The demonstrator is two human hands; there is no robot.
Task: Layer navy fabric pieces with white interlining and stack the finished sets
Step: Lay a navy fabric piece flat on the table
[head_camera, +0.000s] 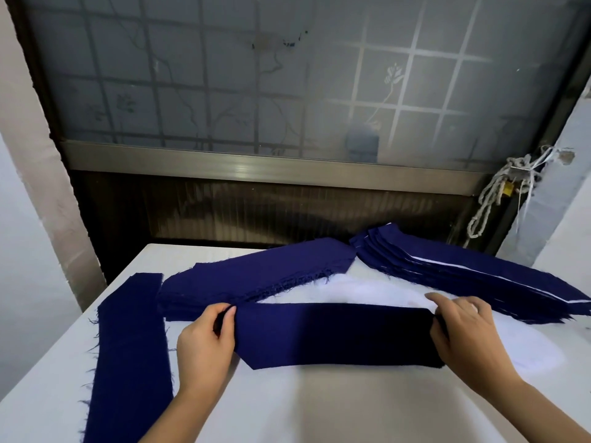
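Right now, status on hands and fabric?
Left hand and right hand grip navy piece by its ends. Layered stack far right. Nothing blocking.

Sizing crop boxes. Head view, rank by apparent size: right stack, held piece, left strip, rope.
1-2. right stack, held piece: alike, unranked
3. left strip: slightly smaller, cropped by frame
4. rope

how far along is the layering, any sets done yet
Done: a stack of finished sets at the back right, white interlining edges showing between navy layers. In hand: the left hand and right hand each grip an end of one navy piece. Still to do: a pile of bare navy pieces behind it and a long navy strip at the left.
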